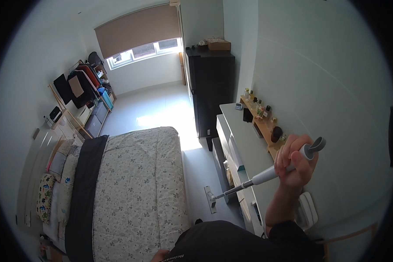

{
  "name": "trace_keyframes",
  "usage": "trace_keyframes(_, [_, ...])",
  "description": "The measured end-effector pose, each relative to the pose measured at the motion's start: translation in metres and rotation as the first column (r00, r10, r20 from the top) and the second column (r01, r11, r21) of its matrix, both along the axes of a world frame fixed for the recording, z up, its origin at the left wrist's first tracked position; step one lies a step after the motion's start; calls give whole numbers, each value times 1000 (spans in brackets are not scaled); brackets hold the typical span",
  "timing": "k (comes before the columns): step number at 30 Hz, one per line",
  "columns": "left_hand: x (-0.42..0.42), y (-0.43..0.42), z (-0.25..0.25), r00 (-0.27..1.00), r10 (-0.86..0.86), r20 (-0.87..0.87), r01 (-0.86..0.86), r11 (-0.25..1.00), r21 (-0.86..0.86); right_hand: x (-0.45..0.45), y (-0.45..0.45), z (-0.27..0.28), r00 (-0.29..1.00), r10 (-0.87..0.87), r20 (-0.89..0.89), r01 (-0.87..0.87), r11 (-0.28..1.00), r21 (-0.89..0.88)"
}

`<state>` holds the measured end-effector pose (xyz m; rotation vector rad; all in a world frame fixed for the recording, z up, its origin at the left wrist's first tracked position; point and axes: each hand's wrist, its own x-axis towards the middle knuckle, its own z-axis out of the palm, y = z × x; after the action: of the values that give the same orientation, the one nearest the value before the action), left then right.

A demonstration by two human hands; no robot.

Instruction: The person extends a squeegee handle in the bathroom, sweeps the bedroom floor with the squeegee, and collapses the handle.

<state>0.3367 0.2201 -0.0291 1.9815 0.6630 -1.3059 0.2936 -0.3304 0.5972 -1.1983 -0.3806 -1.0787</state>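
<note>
My right hand (296,161) is wrapped round the white upper grip of a flat mop (264,176), just below its grey hanging loop. The mop's pole slants down and to the left. Its flat rectangular head (210,200) lies on the light floor between the bed and the white dresser. Only a small part of my left hand (160,255) shows at the bottom edge, beside my dark shirt and near the bed's edge. Its fingers are mostly hidden.
A bed with a floral quilt (135,187) fills the left. Along the right stands a white dresser (249,144) with an open compartment and a wooden shelf of bottles (262,112). Further off are a black cabinet (212,87), a clothes rack (81,85) and sunlit floor (157,107).
</note>
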Motion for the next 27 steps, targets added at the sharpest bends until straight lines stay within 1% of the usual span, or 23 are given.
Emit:
trace_keyframes(1, [35, -41, 39, 1000, -1, 31, 2, 1000, -21, 26, -8, 3, 1000, -29, -2, 29, 1000, -11])
trace_keyframes(2, [73, -100, 91, 998, 0, 65, 2, 999, -36, 51, -17, 5, 1000, -23, -1, 23, 1000, -20])
trace_keyframes(3, [123, -123, 64, 980, 16, 201, 4, 995, -96, 74, -25, 6, 999, -44, 26, 45, 999, -31])
trace_keyframes(4, [173, -144, 41, 951, -162, 263, 183, 982, -56, 95, -34, 5, 997, -67, 44, 68, 997, -31])
trace_keyframes(5, [222, -170, 32, 848, -394, 355, 406, 913, 41, 115, -43, 5, 996, -86, 23, 87, 995, -53])
trace_keyframes(6, [267, -197, 18, 660, -535, 528, 554, 821, 141, 135, -51, 4, 997, -78, 1, 78, 996, -32])
trace_keyframes(7, [299, -240, 85, 568, -579, 585, 627, 765, 148, 157, -60, 3, 992, -123, 10, 123, 992, -32])
trace_keyframes(8, [339, -268, 88, 570, -535, 623, 619, 778, 102, 181, -69, 2, 986, -163, 20, 163, 986, -32])
trace_keyframes(9, [372, -298, 123, 587, -503, 635, 620, 783, 47, 206, -78, 1, 982, -188, 21, 188, 982, -31])
trace_keyframes(10, [410, -319, 108, 606, -421, 675, 586, 810, -21, 232, -91, -4, 985, -169, 14, 170, 985, -20])
trace_keyframes(12, [466, -358, 138, 629, -295, 719, 502, 861, -87, 287, -121, -12, 990, -129, 49, 134, 984, -117])
trace_keyframes(13, [481, -366, 151, 645, -290, 707, 479, 875, -79, 316, -135, -17, 993, -112, 43, 117, 986, -119])
trace_keyframes(15, [517, -385, 179, 725, -169, 668, 351, 925, -147, 378, -162, -23, 997, -74, 27, 77, 989, -129])
trace_keyframes(16, [534, -379, 167, 737, -210, 643, 355, 929, -103, 409, -172, -26, 998, -64, 27, 68, 987, -143])
trace_keyframes(17, [546, -367, 140, 746, -247, 618, 358, 932, -60, 438, -181, -27, 998, -59, 19, 60, 993, -99])
trace_keyframes(20, [569, -322, 81, 661, -500, 559, 487, 853, 186, 525, -208, -27, 1000, -3, 13, 4, 998, -70])
trace_keyframes(21, [579, -306, 73, 671, -628, 394, 605, 771, 199, 553, -212, -24, 999, 30, 18, -30, 999, 16])
trace_keyframes(22, [572, -297, 70, 807, -504, 306, 460, 863, 209, 580, -217, -23, 999, 41, 23, -41, 999, 11])
trace_keyframes(23, [574, -290, 62, 930, -351, 106, 329, 926, 185, 605, -222, -26, 998, 61, 20, -61, 998, 10])
trace_keyframes(24, [573, -288, 60, 994, -110, 18, 103, 972, 211, 630, -227, -28, 997, 74, 25, -74, 997, 5])
trace_keyframes(25, [578, -282, 61, 991, 113, -65, -107, 991, 83, 654, -231, -31, 996, 84, 22, -84, 996, 13])
trace_keyframes(26, [590, -266, 65, 999, -42, 25, 46, 976, -212, 679, -235, -33, 996, 79, 29, -79, 997, 4])
trace_keyframes(27, [593, -267, 114, 975, -166, 146, 216, 857, -468, 701, -237, -37, 996, 88, 27, -89, 996, 14])
